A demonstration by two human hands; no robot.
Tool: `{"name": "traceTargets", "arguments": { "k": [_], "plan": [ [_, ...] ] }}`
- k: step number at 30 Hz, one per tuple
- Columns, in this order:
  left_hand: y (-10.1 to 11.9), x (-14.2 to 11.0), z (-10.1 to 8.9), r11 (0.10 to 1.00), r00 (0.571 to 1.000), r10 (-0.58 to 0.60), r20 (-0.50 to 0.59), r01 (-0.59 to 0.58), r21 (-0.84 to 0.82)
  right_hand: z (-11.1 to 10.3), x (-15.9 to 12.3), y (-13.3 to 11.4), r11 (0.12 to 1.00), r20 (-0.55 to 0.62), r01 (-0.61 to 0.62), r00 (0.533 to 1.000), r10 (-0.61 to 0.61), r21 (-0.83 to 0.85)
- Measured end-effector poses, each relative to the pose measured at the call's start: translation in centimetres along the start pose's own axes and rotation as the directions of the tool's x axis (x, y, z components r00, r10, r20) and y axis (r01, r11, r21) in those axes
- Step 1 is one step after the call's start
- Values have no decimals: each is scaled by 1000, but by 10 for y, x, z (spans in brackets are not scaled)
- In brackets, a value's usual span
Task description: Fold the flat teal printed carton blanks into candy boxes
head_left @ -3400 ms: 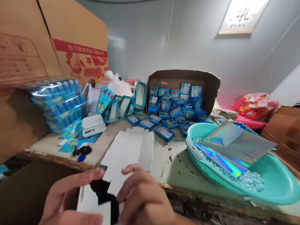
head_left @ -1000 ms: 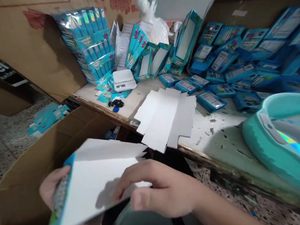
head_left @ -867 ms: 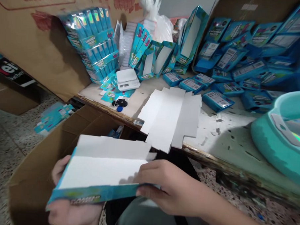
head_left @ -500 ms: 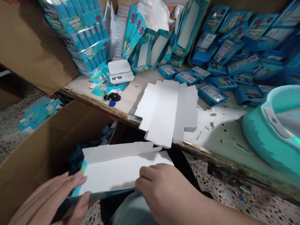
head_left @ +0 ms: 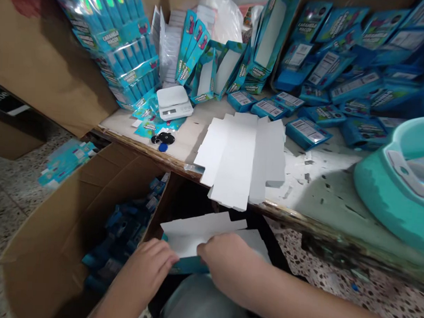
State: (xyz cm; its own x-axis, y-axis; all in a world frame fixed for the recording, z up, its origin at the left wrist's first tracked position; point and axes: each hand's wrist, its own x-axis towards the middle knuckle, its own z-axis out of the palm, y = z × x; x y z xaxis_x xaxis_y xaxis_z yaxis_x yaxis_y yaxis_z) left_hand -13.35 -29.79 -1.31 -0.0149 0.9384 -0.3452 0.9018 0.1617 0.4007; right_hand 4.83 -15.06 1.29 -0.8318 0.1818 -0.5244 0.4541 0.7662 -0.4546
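Observation:
Across my lap lies a partly folded cardboard display box [head_left: 195, 228], white inside and teal outside. My left hand [head_left: 154, 259] is closed on its near left corner, with the fingertips at the edge. Curled over the near wall, my right hand [head_left: 227, 253] grips the same box and hides part of its inside. Just beyond it, a stack of flat white carton blanks [head_left: 235, 155] rests on the table and juts past the front edge.
A large cardboard box [head_left: 72, 209] at left holds small blue packs [head_left: 124, 230]. On the table [head_left: 302, 186] are a white scale [head_left: 174, 102], keys [head_left: 163, 138], folded display boxes [head_left: 219, 72], blue cartons [head_left: 307, 132] and a turquoise tub [head_left: 382, 185].
My left hand has moved right and now grips the near corner of the display box. The box's left end has shifted right, uncovering more of the blue packs.

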Motion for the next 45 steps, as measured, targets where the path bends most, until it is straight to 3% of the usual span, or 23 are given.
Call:
{"name": "traceTargets", "arguments": {
  "k": [2, 5, 10, 15, 20, 24, 32, 38, 45],
  "plan": [
    [17, 12, -3, 997, 989, -76, 123, 78, -14, -9, -5, 9, 996, 17, -76, 997, 75, 36],
    [37, 27, -6, 984, 969, -162, 185, 172, -41, -10, -12, 24, 988, -9, -123, 992, 124, 89],
    [33, 42, 5, 984, 944, -148, 293, 171, -53, 12, -14, 38, 979, -53, -91, 993, 102, 185],
    [27, 47, 16, 980, 963, -200, 180, 199, 28, 25, -14, 32, 991, -162, 95, 984, -78, 99],
    [42, 44, 22, 982, 985, -162, 60, 155, 112, 31, -10, 38, 995, -167, 90, 981, -97, -49],
    [48, 37, 33, 991, 989, -106, 106, 96, 96, 40, -5, 44, 995, -133, 73, 988, -81, -69],
    [47, 51, 39, 981, 981, -123, 148, 97, 167, 47, -4, 43, 989, -120, 92, 987, -106, -119],
    [48, 68, 39, 983, 972, -45, 229, 2, 185, 49, -5, 55, 995, -167, -40, 986, 25, -86],
    [44, 84, 39, 989, 950, 30, 310, -74, 131, 55, -5, 42, 986, -143, -108, 986, 89, -130]
  ]
}}
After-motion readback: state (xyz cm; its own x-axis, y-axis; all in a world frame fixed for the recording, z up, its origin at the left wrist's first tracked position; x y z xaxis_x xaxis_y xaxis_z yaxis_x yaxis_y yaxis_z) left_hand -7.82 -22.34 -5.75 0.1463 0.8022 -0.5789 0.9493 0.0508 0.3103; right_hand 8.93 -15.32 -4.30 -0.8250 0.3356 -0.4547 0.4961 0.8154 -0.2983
